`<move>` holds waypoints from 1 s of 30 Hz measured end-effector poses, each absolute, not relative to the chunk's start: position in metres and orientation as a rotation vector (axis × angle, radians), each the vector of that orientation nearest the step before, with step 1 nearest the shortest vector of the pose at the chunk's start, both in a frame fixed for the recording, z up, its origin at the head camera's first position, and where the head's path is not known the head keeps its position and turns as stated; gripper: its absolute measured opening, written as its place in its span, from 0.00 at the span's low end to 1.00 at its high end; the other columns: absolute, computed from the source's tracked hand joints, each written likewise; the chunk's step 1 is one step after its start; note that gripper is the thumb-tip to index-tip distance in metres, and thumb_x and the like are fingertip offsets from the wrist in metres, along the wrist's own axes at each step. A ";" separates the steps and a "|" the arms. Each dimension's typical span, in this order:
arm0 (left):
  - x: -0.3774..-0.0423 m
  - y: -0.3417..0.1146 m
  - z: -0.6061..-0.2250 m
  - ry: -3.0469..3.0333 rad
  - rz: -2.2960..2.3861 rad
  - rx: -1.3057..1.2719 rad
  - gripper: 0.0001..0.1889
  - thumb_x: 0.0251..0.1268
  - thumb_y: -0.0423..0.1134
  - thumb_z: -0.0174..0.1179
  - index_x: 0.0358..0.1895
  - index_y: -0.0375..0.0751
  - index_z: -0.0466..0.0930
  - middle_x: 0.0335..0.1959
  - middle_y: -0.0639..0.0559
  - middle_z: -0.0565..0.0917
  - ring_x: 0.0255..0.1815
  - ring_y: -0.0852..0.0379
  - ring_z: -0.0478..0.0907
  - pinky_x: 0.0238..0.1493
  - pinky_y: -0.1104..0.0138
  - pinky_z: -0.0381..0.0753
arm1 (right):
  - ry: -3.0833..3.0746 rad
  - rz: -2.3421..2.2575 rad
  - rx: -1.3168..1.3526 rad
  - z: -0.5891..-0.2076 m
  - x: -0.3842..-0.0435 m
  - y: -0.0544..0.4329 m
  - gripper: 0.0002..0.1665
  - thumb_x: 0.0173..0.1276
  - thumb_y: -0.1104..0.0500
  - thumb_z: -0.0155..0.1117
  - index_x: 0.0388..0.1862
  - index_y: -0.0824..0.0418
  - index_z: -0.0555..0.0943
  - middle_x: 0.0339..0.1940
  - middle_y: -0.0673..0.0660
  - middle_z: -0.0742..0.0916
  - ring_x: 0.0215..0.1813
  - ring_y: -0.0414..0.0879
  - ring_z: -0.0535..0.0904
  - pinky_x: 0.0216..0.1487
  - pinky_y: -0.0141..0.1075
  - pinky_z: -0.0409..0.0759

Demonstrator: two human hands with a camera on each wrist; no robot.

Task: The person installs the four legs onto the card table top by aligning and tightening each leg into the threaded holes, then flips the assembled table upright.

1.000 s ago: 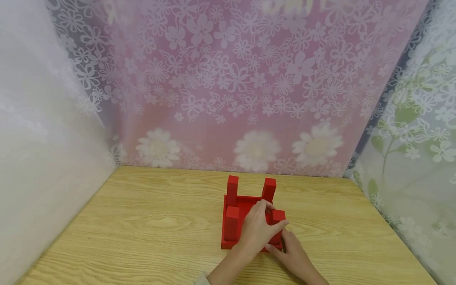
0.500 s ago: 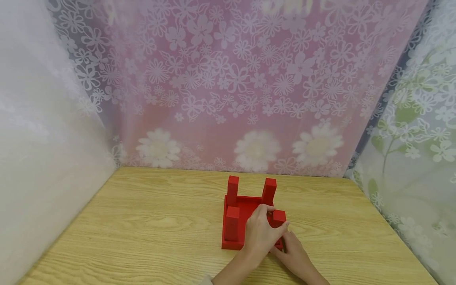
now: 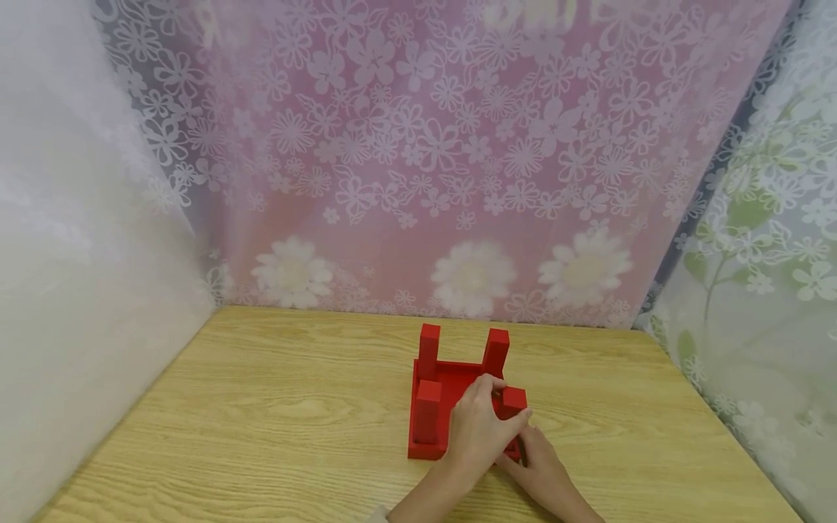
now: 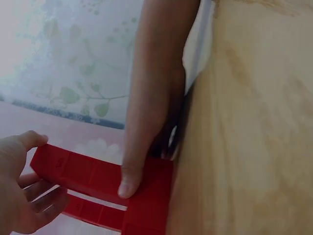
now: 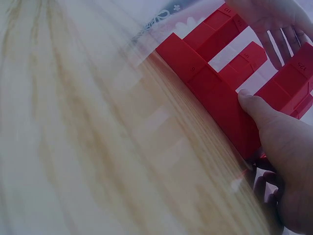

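Observation:
A red square base point(image 3: 419, 451) with a raised rim lies on the table, an upright square post at each corner. My left hand point(image 3: 476, 428) reaches across the base and grips the near right post point(image 3: 514, 399), thumb on the near side and fingers behind it. In the left wrist view, the thumb of my left hand point(image 4: 17, 191) lies at the post's free end. My right hand point(image 3: 544, 468) holds the base's near right corner, its thumb point(image 5: 257, 107) pressed beside the foot of that post. Its other fingers curl low at the corner, partly hidden.
The near left post point(image 3: 427, 414), far left post point(image 3: 429, 349) and far right post point(image 3: 496, 351) stand on the base. A wood-grain table point(image 3: 261, 436) spreads around it. Flowered curtains point(image 3: 418, 181) hang behind and at both sides.
My left hand has shifted slightly toward me and to the right around the near right post. The base and my right hand stay in nearly the same place.

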State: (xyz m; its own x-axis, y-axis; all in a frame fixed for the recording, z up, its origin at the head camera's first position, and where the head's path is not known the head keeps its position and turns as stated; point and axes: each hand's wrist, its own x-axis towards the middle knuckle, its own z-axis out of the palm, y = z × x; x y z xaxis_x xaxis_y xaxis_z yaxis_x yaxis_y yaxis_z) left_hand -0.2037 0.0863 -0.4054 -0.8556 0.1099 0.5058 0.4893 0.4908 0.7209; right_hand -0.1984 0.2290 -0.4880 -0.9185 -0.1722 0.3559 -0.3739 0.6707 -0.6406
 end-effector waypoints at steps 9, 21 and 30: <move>-0.201 0.056 -0.384 -2.422 -1.454 -0.635 0.23 0.56 0.52 0.63 0.55 0.51 0.72 0.50 0.63 0.72 0.51 0.61 0.69 0.48 0.63 0.73 | -2.684 1.179 0.388 -0.488 -0.200 0.226 0.29 0.55 0.44 0.68 0.53 0.49 0.72 0.42 0.36 0.78 0.45 0.38 0.72 0.50 0.45 0.69; -0.193 -0.004 -0.354 -2.110 -1.326 -0.823 0.18 0.59 0.42 0.62 0.52 0.47 0.73 0.51 0.61 0.74 0.51 0.61 0.69 0.50 0.64 0.72 | -2.701 1.182 0.358 -0.488 -0.198 0.227 0.30 0.56 0.42 0.66 0.55 0.50 0.72 0.45 0.40 0.78 0.46 0.39 0.71 0.50 0.45 0.69; -0.207 -0.035 -0.381 -2.308 -1.460 -0.666 0.28 0.57 0.50 0.63 0.59 0.46 0.67 0.56 0.56 0.70 0.54 0.53 0.67 0.50 0.54 0.70 | -2.764 1.189 0.285 -0.485 -0.196 0.227 0.35 0.56 0.40 0.65 0.58 0.54 0.70 0.50 0.48 0.78 0.49 0.45 0.69 0.50 0.49 0.67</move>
